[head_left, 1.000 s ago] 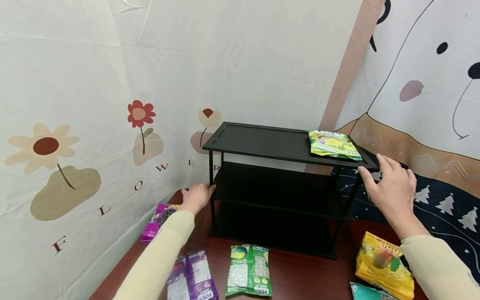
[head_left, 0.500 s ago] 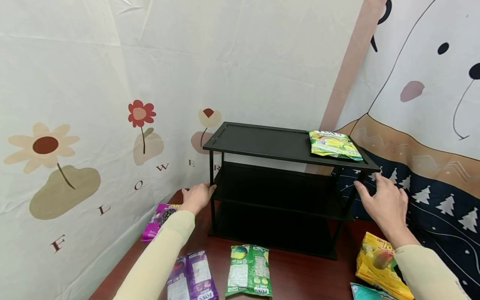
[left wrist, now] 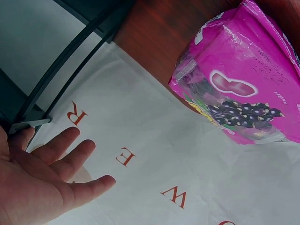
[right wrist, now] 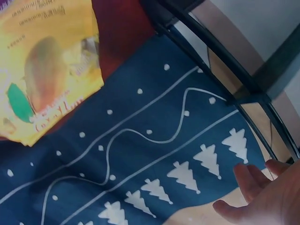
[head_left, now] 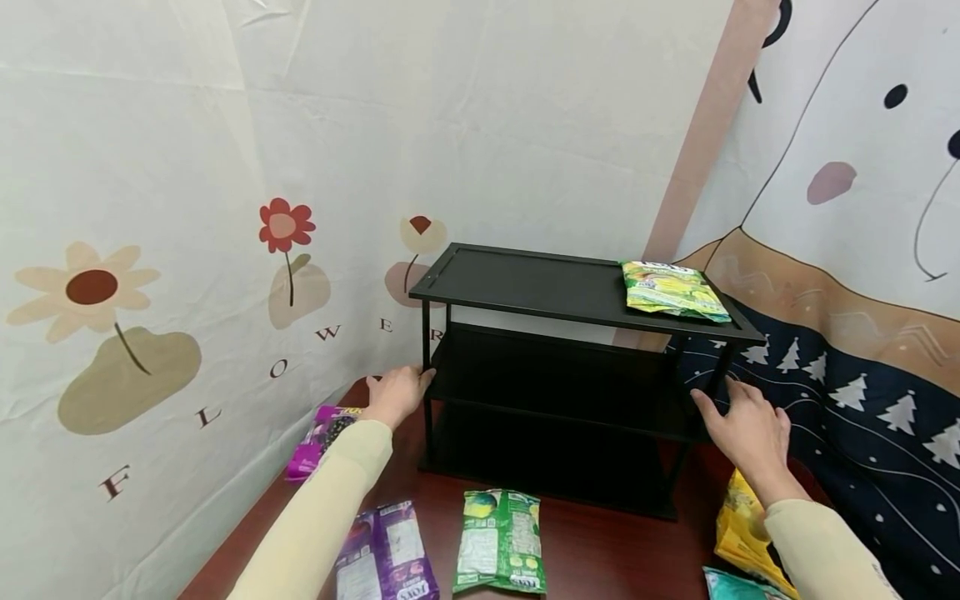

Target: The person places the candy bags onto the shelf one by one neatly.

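Observation:
A black three-tier rack (head_left: pixel 555 367) stands on the dark red table (head_left: pixel 592 542). My left hand (head_left: pixel 397 396) touches its left side at the middle shelf, the thumb at the front post. In the left wrist view the other fingers (left wrist: pixel 86 190) spread loosely apart. My right hand (head_left: pixel 746 429) is at the right side near the middle shelf, thumb and fingers apart beside the post; contact is hard to tell. A green-yellow candy bag (head_left: pixel 671 290) lies on the top shelf's right end. A magenta bag (left wrist: pixel 248 89) with dark berries is beside the left hand.
In front of the rack lie a purple bag (head_left: pixel 390 550) and a green bag (head_left: pixel 498 542). A yellow mango bag (head_left: pixel 738 525) and a teal bag (head_left: pixel 738 585) sit at the right, partly behind the right sleeve. Printed cloth (head_left: pixel 525 150) hangs behind and beside the table.
My right hand has come down and left from the top shelf's right corner to middle-shelf height. The left hand keeps its place on the rack.

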Demonstrator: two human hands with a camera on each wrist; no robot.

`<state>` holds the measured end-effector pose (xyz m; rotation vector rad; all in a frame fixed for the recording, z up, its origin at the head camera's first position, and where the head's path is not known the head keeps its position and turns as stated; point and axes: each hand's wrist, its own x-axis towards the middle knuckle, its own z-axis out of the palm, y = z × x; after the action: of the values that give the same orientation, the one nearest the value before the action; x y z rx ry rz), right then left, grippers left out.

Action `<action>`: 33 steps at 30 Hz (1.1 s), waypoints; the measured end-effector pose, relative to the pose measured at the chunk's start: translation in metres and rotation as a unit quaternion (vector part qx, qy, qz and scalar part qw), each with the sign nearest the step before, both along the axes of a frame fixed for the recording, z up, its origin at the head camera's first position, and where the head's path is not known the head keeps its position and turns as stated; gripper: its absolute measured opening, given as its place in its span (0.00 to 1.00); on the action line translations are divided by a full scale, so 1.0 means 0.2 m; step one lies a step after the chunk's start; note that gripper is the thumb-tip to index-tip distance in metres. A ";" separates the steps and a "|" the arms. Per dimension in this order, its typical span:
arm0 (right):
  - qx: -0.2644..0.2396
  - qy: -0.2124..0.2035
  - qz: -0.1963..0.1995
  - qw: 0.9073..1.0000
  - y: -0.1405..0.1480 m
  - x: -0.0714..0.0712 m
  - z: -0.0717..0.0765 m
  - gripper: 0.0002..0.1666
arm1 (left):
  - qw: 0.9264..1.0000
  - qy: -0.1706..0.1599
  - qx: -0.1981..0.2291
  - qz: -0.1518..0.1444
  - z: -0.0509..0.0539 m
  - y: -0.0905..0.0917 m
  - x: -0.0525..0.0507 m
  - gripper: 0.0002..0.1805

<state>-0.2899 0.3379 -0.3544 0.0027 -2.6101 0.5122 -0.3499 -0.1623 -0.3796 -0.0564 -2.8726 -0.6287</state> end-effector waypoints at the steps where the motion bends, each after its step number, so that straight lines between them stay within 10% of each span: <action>1: 0.001 -0.003 -0.001 1.000 0.00 0.00 -0.01 0.47 | 1.000 0.001 0.000 0.000 0.00 0.00 0.00 0.23; 33: -0.054 -0.086 -0.011 0.995 -0.02 -0.02 -0.17 0.40 | 1.000 -0.014 0.009 -0.013 -0.01 -0.02 -0.01 0.26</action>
<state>-0.2939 0.3338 -0.3893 -0.1096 -2.7413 0.6735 -0.3517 -0.1653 -0.3824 -0.0828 -2.8977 -0.6654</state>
